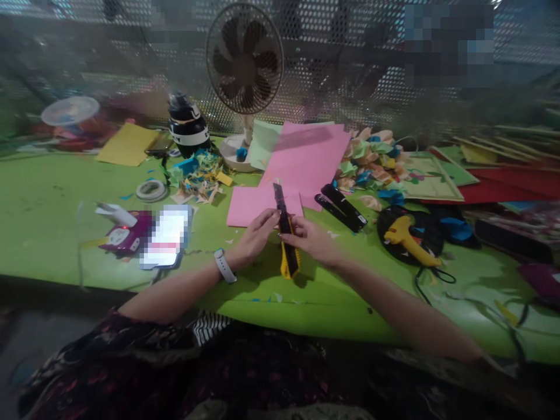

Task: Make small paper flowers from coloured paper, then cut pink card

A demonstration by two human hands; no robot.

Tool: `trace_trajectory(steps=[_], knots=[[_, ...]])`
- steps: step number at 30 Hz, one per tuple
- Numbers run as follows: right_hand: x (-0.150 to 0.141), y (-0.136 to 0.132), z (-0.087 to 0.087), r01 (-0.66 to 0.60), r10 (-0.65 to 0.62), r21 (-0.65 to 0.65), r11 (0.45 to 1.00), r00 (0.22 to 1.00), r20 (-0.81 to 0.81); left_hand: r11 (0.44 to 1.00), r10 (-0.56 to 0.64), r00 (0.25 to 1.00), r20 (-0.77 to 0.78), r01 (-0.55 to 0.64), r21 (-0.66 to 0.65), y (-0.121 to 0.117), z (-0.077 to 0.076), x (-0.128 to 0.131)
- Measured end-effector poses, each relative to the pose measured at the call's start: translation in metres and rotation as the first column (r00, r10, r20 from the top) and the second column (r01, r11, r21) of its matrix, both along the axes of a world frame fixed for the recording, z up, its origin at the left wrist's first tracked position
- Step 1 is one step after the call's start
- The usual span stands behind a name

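A yellow and black utility knife [289, 256] points away from me, its blade extended at the far end. My right hand [315, 238] is closed on the knife's side, thumb and fingers at the middle of the handle. From the other side, the fingertips of my left hand [258, 234] pinch the knife near where the blade comes out. Just beyond both hands lies a smaller pink paper [245, 205], with a large pink sheet [308, 154] behind it. A black stapler [341, 208] rests to the right of the sheets.
Paper scraps [201, 184], a tape roll [151, 190] and a lit phone [168, 236] lie on the left. A yellow glue gun [406, 240] with a cord sits right, near a heap of paper pieces [367, 157]. Behind stand a fan [245, 64] and black bottle [188, 128].
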State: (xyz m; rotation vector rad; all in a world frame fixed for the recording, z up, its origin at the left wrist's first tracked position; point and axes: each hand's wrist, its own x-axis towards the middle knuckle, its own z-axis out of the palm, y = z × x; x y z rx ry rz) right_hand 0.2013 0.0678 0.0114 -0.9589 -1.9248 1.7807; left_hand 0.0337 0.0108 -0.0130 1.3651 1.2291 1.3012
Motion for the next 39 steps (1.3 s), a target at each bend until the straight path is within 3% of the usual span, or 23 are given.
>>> trace_trajectory(steps=[2,3,6,8,12,15,20,23,27,30,39], knots=[[0.012,0.013,0.005,0.033,-0.033,0.032,0.999,0.999,0.014,0.998,-0.022,0.953,-0.301,0.038,0.045,0.003,0.000,-0.008],[0.020,0.020,0.008,0.062,-0.064,0.059,0.996,0.998,0.023,0.997,-0.029,0.878,-0.479,0.057,0.044,0.004,-0.002,-0.012],[0.042,0.035,0.013,0.160,-0.169,0.093,0.983,0.981,0.098,0.995,-0.084,0.529,-0.844,0.093,-0.040,-0.001,-0.008,-0.015],[0.054,0.041,0.013,0.245,-0.252,0.063,0.968,0.949,0.188,0.992,-0.107,0.355,-0.929,0.101,-0.075,-0.011,-0.011,-0.011],[0.068,0.046,0.006,0.300,-0.326,0.127,0.945,0.880,0.346,0.988,-0.089,0.240,-0.967,0.147,-0.055,-0.030,-0.007,0.001],[0.073,0.048,0.003,0.182,-0.313,0.310,0.933,0.837,0.450,0.985,-0.085,0.223,-0.971,0.166,-0.048,-0.035,-0.004,0.002],[0.086,0.052,0.008,-0.064,-0.341,0.545,0.836,0.717,0.608,0.987,-0.066,0.287,-0.956,0.162,-0.020,-0.033,-0.011,-0.002],[0.097,0.052,0.015,-0.194,-0.317,0.531,0.825,0.620,0.718,0.991,-0.063,0.326,-0.943,0.136,-0.020,-0.031,-0.016,-0.002],[0.103,0.050,0.024,-0.292,-0.222,0.439,0.850,0.557,0.800,0.993,-0.076,0.358,-0.931,0.108,-0.039,-0.027,-0.019,-0.002],[0.102,0.048,0.026,-0.291,-0.210,0.425,0.857,0.557,0.804,0.993,-0.084,0.384,-0.919,0.110,-0.045,-0.025,-0.020,-0.002],[0.103,0.049,0.018,-0.354,-0.173,0.462,0.813,0.611,0.773,0.994,-0.022,0.432,-0.902,0.106,0.027,-0.022,-0.032,-0.007]])
